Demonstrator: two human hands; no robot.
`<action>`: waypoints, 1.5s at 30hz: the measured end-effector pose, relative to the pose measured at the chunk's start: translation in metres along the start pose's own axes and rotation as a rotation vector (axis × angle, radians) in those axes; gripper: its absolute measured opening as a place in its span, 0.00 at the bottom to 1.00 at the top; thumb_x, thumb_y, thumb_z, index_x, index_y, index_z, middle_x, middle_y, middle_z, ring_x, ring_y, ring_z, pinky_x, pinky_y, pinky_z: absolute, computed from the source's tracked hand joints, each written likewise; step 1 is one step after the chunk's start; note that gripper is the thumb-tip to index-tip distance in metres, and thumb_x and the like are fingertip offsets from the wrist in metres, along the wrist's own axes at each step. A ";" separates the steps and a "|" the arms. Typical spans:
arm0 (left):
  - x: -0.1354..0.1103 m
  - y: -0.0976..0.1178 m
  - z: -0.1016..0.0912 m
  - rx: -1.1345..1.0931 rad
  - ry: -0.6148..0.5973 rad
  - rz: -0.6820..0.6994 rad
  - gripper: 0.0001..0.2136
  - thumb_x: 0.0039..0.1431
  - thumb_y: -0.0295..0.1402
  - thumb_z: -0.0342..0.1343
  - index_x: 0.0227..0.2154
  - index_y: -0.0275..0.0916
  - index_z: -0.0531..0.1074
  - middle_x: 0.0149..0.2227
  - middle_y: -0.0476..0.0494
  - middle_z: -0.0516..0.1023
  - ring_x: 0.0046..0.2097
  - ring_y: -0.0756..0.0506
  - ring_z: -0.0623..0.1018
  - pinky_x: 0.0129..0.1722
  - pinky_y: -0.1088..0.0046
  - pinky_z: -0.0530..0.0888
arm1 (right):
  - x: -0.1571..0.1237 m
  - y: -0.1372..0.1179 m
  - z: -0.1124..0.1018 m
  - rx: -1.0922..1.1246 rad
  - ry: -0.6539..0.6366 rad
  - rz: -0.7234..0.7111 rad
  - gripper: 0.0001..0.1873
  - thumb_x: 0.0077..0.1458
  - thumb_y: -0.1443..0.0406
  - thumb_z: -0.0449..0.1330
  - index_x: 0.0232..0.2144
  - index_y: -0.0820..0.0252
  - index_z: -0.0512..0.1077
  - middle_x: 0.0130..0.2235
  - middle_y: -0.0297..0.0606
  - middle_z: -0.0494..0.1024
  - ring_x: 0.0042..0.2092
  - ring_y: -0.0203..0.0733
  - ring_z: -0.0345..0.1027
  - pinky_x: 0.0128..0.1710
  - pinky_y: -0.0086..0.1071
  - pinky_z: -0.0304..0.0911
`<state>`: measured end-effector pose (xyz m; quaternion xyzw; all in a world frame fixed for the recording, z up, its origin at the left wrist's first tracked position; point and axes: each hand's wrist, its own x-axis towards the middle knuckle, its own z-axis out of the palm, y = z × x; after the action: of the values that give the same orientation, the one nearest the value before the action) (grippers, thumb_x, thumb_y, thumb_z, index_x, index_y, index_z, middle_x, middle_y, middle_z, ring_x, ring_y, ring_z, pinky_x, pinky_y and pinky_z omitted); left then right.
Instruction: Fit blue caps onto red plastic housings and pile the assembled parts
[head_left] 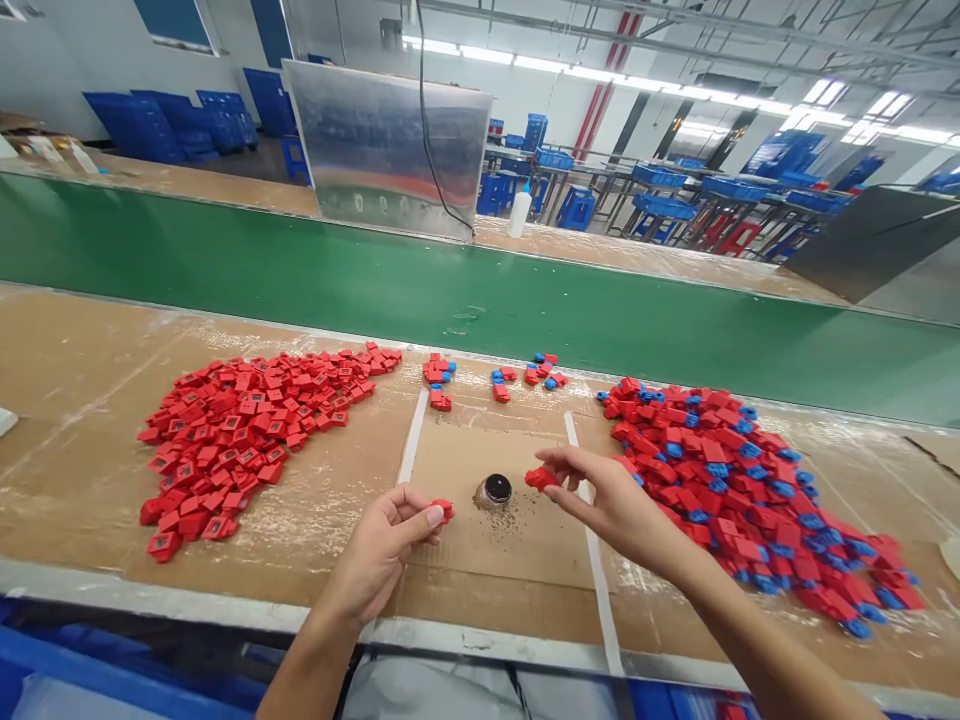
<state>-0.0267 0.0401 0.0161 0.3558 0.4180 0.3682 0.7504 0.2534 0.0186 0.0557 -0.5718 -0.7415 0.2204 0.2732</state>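
Between thumb and fingers, my left hand (390,540) pinches a small red plastic block (442,510) left of a round black-topped pot (496,490). My right hand (592,490) grips another red plastic piece (538,478), right of and a little above the pot. Dark specks are scattered on the cardboard (517,560) around the pot. To the left spreads a heap of red blocks (247,420), several with a dark square opening. On the right, partly behind my right arm, lies a heap of red and blue pieces (720,460).
Small groups of red-and-blue pieces (501,384) lie at the table's far side. White tape strips (596,560) flank the cardboard. Beyond runs a green belt (360,275), with a metal panel (390,150) and a white bottle (519,210) behind it.
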 end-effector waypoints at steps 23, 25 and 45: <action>-0.002 -0.037 0.017 0.135 -0.187 0.049 0.11 0.50 0.33 0.66 0.35 0.37 0.73 0.25 0.54 0.71 0.25 0.55 0.68 0.25 0.81 0.67 | 0.006 -0.017 0.023 -0.170 -0.065 -0.177 0.11 0.64 0.66 0.54 0.45 0.57 0.74 0.40 0.42 0.76 0.40 0.43 0.72 0.40 0.37 0.70; -0.003 -0.038 0.018 0.139 -0.179 0.045 0.11 0.50 0.32 0.66 0.36 0.37 0.74 0.26 0.52 0.72 0.27 0.53 0.70 0.28 0.79 0.69 | 0.006 -0.017 0.023 -0.166 -0.066 -0.178 0.11 0.64 0.66 0.54 0.45 0.58 0.74 0.40 0.42 0.76 0.40 0.43 0.73 0.40 0.37 0.70; -0.002 -0.048 0.028 0.199 -0.197 0.127 0.08 0.53 0.29 0.62 0.37 0.38 0.75 0.32 0.48 0.75 0.35 0.49 0.72 0.37 0.75 0.68 | -0.026 -0.049 0.034 0.032 -0.077 -0.105 0.11 0.63 0.66 0.56 0.47 0.55 0.72 0.43 0.42 0.77 0.44 0.43 0.73 0.43 0.33 0.68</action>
<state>0.0096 0.0096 -0.0129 0.4888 0.3533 0.3349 0.7240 0.2006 -0.0189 0.0578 -0.5189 -0.7768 0.2394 0.2647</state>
